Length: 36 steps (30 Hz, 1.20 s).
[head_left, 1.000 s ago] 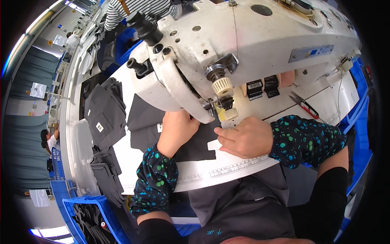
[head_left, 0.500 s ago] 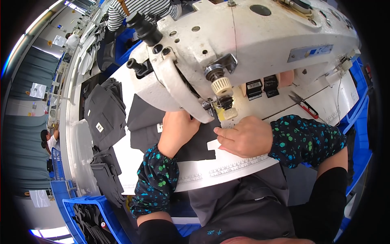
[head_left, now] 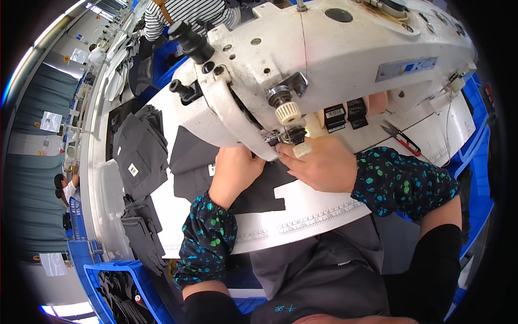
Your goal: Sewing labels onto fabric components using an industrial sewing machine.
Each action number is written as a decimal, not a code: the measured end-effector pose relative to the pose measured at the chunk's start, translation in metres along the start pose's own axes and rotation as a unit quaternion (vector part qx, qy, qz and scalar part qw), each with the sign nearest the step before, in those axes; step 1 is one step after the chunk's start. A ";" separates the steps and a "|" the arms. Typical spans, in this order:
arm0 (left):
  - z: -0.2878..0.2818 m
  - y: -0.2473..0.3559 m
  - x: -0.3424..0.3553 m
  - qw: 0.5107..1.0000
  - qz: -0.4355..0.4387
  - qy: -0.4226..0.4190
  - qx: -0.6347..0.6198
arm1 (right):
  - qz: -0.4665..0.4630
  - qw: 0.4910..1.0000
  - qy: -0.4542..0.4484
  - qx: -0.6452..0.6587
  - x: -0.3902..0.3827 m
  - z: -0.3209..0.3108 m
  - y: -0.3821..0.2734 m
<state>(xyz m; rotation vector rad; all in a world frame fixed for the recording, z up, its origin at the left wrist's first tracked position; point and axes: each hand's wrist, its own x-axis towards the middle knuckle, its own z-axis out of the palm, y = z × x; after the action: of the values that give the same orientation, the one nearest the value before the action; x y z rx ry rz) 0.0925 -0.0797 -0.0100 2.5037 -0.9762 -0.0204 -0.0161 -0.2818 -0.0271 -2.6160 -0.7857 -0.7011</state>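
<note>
1. The right hand [head_left: 326,166] is held narrow beneath the nose of a sewing machine [head_left: 334,51], its thumb and forefinger drawn close together; whether fabric is pinched between them cannot be told.
2. The left hand [head_left: 237,173] is laid with fingers curled; its fingertips are hidden by the machine's nose, so its grip cannot be told.
3. A dark grey fabric panel [head_left: 264,197], notched at its right side, is spread flat below both hands and partly beneath the machine's nose. The needle cannot be made out.
4. The step in hand is judged to be the positioning of the panel at the stitching point; flat fabric, steady pressure and fingertips kept clear of the needle seem called for.
5. Black labels [head_left: 335,117] and red-handled thread snips [head_left: 402,139] are set beyond the right hand on a white table [head_left: 167,216], its near edge marked with a ruler scale [head_left: 324,213].
6. To the left, dark grey cut pieces [head_left: 140,151] are stacked, a white sticker seen on one.
7. At lower left, a blue plastic crate [head_left: 155,294] is loosely filled with dark fabric pieces [head_left: 110,291]. At far right, blue bins [head_left: 474,156] are partly shown, their contents not discernible.
</note>
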 end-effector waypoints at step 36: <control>-0.023 0.047 -0.050 0.978 0.111 0.008 0.178 | 0.011 1.000 0.000 -0.007 -0.002 0.005 -0.003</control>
<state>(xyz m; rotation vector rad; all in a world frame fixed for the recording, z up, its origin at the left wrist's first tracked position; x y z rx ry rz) 0.0288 -0.0687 0.0230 2.6849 -1.3494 0.2648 -0.0176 -0.2777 -0.0318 -2.6338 -0.7529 -0.7020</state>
